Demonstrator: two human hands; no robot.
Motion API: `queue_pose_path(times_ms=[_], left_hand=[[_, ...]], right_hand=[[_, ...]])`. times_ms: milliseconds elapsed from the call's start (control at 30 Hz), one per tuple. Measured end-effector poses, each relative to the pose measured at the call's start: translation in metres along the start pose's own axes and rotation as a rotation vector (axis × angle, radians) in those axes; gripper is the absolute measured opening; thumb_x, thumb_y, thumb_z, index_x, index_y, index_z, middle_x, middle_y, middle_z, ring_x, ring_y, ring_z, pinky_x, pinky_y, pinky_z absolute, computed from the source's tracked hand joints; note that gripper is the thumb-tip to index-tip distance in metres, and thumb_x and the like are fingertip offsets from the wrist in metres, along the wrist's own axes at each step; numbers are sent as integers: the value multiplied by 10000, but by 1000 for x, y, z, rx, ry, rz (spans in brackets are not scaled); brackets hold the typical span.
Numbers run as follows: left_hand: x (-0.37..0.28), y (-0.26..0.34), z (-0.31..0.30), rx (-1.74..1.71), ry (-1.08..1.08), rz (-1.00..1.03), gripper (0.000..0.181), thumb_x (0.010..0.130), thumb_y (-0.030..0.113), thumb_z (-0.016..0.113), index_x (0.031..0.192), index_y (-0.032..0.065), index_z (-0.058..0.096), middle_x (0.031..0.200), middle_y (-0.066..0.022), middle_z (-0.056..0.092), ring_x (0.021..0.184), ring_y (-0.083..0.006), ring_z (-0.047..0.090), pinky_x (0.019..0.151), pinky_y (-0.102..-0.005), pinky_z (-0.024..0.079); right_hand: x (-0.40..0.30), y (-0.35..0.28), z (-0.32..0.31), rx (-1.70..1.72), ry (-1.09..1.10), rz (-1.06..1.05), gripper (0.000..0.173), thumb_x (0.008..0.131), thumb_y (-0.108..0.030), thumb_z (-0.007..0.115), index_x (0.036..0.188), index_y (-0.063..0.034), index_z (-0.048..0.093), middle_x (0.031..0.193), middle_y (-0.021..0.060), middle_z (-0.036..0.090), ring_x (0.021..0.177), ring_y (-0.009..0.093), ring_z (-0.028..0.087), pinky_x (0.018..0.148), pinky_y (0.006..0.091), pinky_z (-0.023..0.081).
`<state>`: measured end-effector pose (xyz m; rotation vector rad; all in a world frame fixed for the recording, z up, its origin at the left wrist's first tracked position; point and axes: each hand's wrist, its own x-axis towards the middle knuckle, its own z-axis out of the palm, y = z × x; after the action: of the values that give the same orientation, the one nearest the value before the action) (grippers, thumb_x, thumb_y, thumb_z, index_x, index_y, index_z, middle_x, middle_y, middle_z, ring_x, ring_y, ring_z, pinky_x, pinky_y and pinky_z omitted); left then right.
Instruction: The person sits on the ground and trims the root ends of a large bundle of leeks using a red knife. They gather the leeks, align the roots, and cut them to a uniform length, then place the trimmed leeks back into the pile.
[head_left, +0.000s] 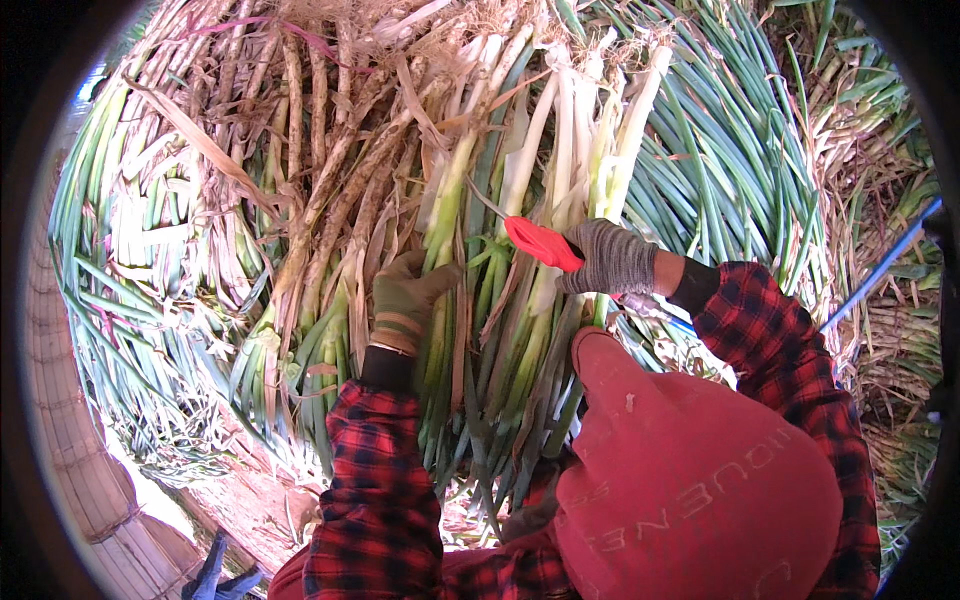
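Observation:
My left hand (409, 292), in a green-brown knit glove, is closed around a long green onion stalk (448, 210) with its thumb across the front. In my right hand (611, 259), gloved in grey striped knit, is a red-handled tool (541, 244). Its thin, slightly curved metal part (487, 199) points up and left, close beside the stalk. Between and above my hands lie pale, cleaner onion stalks (562, 142), roots upward. Left of them are brown, soil-stained stalks (360, 180) with dry outer leaves.
A red cloth item bearing writing (697, 480) covers much of the lower right. Green onion leaves (720, 150) are heaped at the right, with more bundles (150, 187) at the left. A blue strip (881, 262) crosses the right side. A slatted curved edge (82, 450) runs down the left.

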<state>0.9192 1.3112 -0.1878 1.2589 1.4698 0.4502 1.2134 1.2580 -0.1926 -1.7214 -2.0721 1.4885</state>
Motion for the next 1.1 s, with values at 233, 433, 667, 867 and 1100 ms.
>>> queue_pose_path(times_ms=[233,433,667,867,1100], left_hand=[[-2,-10,-18,45,-30,23,421,679,194,786,1007,-39,661,843,-67,677,732,-118,600,679,-273,492],[4,-15,-24,137,-47,-34,481,658,263,801,1009,-34,659,840,-70,673,725,-137,604,669,-284,492],[6,-19,-22,93,-75,-20,559,646,329,813,1032,-43,655,842,-88,675,730,-147,614,665,-289,495],[2,-14,-20,119,-54,-43,527,663,285,807,1042,-49,653,851,-88,680,728,-141,616,672,-284,499],[-5,-7,-13,-47,-86,-36,450,688,209,787,1031,-52,656,867,-70,676,742,-124,603,684,-268,494]], right_hand=[[-39,-46,20,208,-107,-138,343,671,-323,710,860,-50,625,750,190,629,722,348,632,664,392,494],[2,-11,-1,-27,60,-44,403,671,-369,733,784,-1,616,618,179,580,586,312,606,607,384,483],[50,30,-46,93,251,75,466,692,-391,769,779,21,571,593,124,508,558,188,500,591,364,445],[87,55,-78,128,371,145,430,688,-354,780,814,31,635,620,70,566,565,157,523,591,338,458],[119,71,-119,387,389,181,435,670,-376,799,758,23,648,652,61,577,591,161,523,576,337,440]])
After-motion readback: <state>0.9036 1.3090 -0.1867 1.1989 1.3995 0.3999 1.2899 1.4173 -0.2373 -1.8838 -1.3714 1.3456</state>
